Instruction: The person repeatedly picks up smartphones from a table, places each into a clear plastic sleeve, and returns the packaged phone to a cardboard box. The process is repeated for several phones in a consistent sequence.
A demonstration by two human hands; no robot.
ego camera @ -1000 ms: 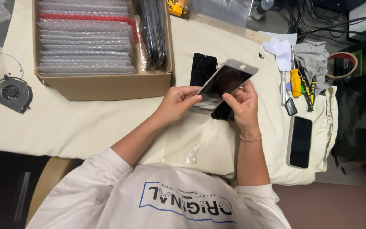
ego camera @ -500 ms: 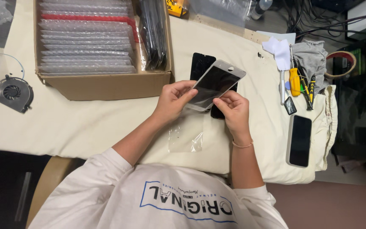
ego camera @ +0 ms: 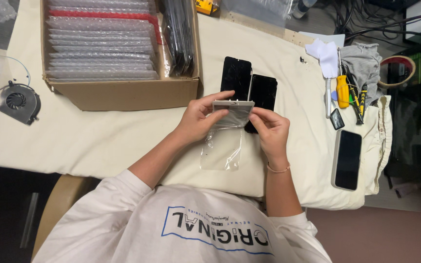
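Observation:
Both hands hold a white-framed phone screen panel [ego camera: 233, 109] tilted on edge above the cream cloth [ego camera: 98, 141]. My left hand [ego camera: 201, 119] grips its left side and my right hand [ego camera: 270, 127] pinches its right side. A clear plastic sleeve [ego camera: 222, 151] lies on the cloth just below the panel. Two black screen panels [ego camera: 236, 75] [ego camera: 264, 90] lie flat side by side right behind my hands.
A cardboard box [ego camera: 123, 92] of bubble-wrapped packs and black panels stands at the back left. A small cooling fan [ego camera: 18, 102] sits at the far left. A phone [ego camera: 348, 159], screwdrivers [ego camera: 342, 90], a white cloth [ego camera: 325, 53] and a tape roll [ego camera: 398, 70] lie at the right.
The white-framed panel has tipped from showing its dark face to nearly edge-on. My hands have lowered it a little toward me. The plastic sleeve now lies uncovered below it.

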